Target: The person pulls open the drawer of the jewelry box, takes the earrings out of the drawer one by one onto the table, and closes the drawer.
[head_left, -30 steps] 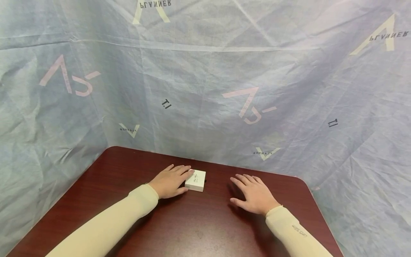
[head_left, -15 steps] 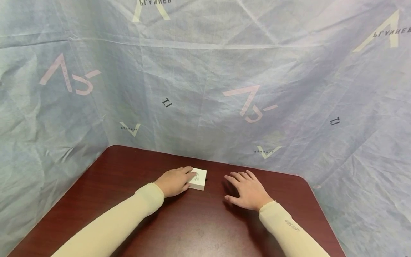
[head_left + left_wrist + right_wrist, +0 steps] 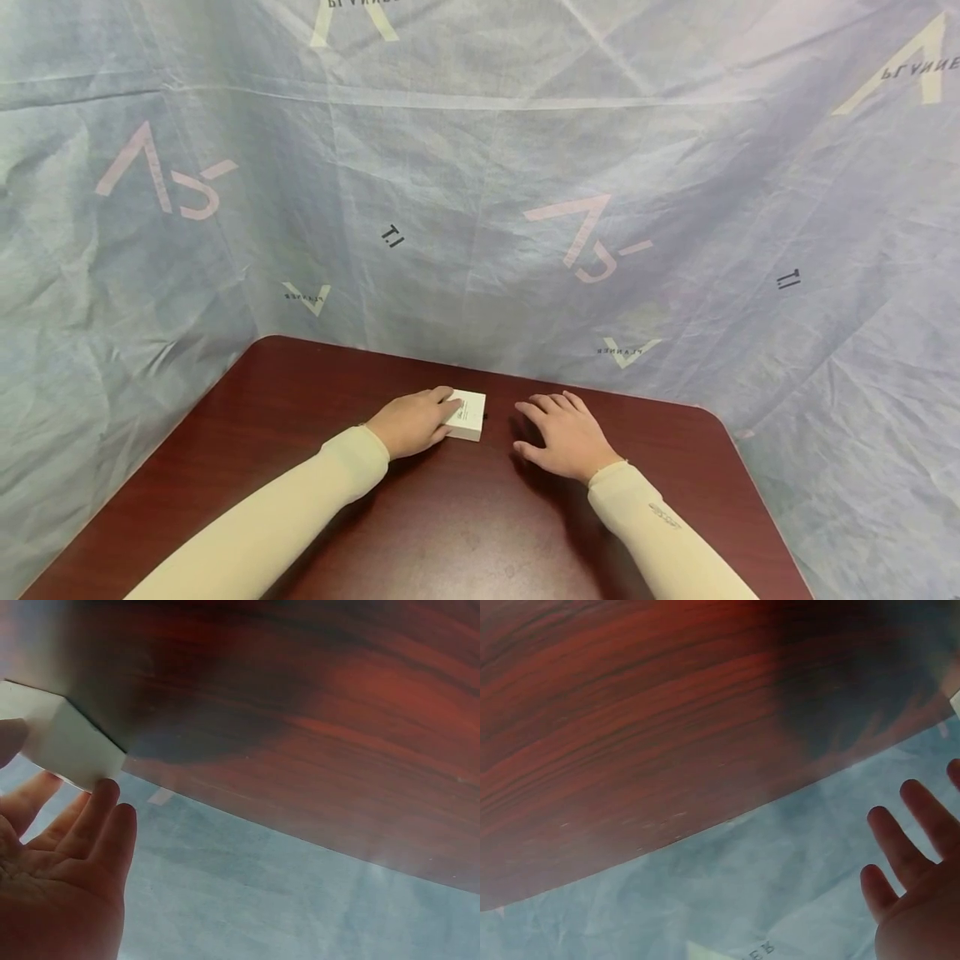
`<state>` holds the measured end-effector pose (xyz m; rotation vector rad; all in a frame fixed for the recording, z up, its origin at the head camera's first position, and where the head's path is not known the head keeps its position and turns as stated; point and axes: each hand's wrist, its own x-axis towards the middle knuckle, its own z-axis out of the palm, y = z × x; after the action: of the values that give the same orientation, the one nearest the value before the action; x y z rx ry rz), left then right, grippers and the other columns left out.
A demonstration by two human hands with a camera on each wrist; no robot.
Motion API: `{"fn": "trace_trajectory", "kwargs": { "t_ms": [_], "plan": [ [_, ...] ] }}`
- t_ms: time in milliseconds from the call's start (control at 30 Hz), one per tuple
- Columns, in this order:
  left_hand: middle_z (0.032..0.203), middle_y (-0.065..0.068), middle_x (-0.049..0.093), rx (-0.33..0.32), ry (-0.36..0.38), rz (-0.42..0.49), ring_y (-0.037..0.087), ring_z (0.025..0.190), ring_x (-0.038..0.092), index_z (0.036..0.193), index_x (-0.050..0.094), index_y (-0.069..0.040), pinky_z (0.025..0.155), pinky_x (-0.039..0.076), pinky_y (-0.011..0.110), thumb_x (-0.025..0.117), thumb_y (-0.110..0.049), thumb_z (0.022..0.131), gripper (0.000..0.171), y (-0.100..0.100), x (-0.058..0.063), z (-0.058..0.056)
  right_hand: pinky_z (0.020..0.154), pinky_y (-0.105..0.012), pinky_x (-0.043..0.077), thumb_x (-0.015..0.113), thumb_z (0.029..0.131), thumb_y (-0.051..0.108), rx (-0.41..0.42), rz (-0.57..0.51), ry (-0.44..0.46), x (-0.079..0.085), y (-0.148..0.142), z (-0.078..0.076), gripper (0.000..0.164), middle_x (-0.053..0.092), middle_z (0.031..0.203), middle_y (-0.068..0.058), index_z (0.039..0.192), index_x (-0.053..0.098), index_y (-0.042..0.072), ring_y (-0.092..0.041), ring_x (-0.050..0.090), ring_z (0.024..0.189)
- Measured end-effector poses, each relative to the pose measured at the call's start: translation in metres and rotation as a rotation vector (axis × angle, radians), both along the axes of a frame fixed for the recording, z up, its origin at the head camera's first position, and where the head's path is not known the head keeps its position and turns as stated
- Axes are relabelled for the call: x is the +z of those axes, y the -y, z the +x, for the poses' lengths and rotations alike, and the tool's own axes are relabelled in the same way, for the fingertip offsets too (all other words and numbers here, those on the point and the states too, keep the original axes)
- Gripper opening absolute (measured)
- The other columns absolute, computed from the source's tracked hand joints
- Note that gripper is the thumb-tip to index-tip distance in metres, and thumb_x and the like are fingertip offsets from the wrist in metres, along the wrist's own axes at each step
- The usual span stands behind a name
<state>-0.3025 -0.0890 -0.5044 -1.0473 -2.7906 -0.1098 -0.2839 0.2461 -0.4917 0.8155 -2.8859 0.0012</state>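
A small white box with dark printed lettering lies on the table, and a small dark tab sticks out at its right side. My left hand grips the box's left part, thumb at the near side and fingers over the top and far side. In the left wrist view, the thumb and fingertips touch the white box from opposite sides. To the right of the box, my right hand hovers just over the table, palm down, fingers spread and slightly bent, holding nothing. A corner of the box shows at the right wrist view's edge.
The dark red wood-grain table has rounded far corners. A grey-blue printed cloth hangs behind it and along both sides, close to the table's edges.
My left hand has shifted slightly right and its fingers have closed round the box. My right hand has moved left and a little farther forward, nearer to the box.
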Motion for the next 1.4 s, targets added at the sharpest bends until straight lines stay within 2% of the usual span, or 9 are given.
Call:
{"fn": "trace_trajectory", "kwargs": {
  "t_ms": [100, 467, 833, 1000, 1200, 1400],
  "plan": [
    [0.164, 0.019, 0.069, 0.012, 0.007, -0.004, 0.034, 0.143, 0.078, 0.163, 0.071, -0.011, 0.109, 0.071, 0.048, 0.078, -0.031, 0.117, 0.050, -0.001, 0.001, -0.001, 0.142, -0.066, 0.042, 0.076, 0.110, 0.060, -0.009, 0.004, -0.008, 0.001, 0.008, -0.003, 0.067, 0.071, 0.165, -0.010, 0.166, 0.069, 0.025, -0.038, 0.065, 0.157],
    [0.165, 0.018, 0.070, 0.041, 0.030, -0.022, 0.034, 0.145, 0.077, 0.163, 0.072, -0.013, 0.112, 0.070, 0.047, 0.079, -0.035, 0.117, 0.051, -0.007, 0.007, 0.000, 0.136, -0.067, 0.048, 0.079, 0.112, 0.051, -0.012, -0.019, -0.049, -0.002, 0.034, -0.008, 0.044, 0.076, 0.157, -0.013, 0.147, 0.083, 0.024, -0.040, 0.071, 0.148],
    [0.157, 0.017, 0.074, 0.034, -0.005, -0.030, 0.032, 0.136, 0.081, 0.159, 0.075, -0.014, 0.105, 0.073, 0.045, 0.081, -0.035, 0.115, 0.049, -0.010, 0.006, 0.004, 0.124, -0.060, 0.057, 0.082, 0.112, 0.046, -0.008, -0.019, -0.102, -0.005, 0.050, -0.011, 0.031, 0.079, 0.147, -0.011, 0.135, 0.087, 0.026, -0.038, 0.076, 0.138],
    [0.156, 0.017, 0.074, 0.032, -0.014, -0.029, 0.031, 0.135, 0.081, 0.157, 0.076, -0.013, 0.103, 0.073, 0.044, 0.081, -0.035, 0.115, 0.048, -0.011, 0.004, 0.007, 0.119, -0.058, 0.060, 0.086, 0.109, 0.043, 0.004, -0.034, -0.154, -0.010, 0.059, -0.013, 0.023, 0.082, 0.139, -0.006, 0.126, 0.091, 0.028, -0.035, 0.078, 0.129],
    [0.157, 0.016, 0.074, 0.033, -0.010, -0.027, 0.030, 0.136, 0.080, 0.158, 0.076, -0.014, 0.104, 0.073, 0.044, 0.081, -0.036, 0.115, 0.048, -0.009, 0.005, 0.009, 0.109, -0.055, 0.063, 0.092, 0.106, 0.028, 0.044, -0.070, -0.246, -0.018, 0.066, -0.018, 0.004, 0.083, 0.125, -0.003, 0.109, 0.095, 0.029, -0.030, 0.077, 0.115],
    [0.155, 0.016, 0.075, 0.033, -0.019, -0.025, 0.030, 0.136, 0.080, 0.156, 0.076, -0.014, 0.103, 0.073, 0.044, 0.082, -0.036, 0.115, 0.047, -0.008, 0.005, 0.008, 0.106, -0.053, 0.062, 0.091, 0.103, 0.019, 0.057, -0.080, -0.307, -0.020, 0.070, -0.020, 0.014, 0.083, 0.123, -0.003, 0.093, 0.094, 0.029, -0.031, 0.076, 0.111]
  ]
}}
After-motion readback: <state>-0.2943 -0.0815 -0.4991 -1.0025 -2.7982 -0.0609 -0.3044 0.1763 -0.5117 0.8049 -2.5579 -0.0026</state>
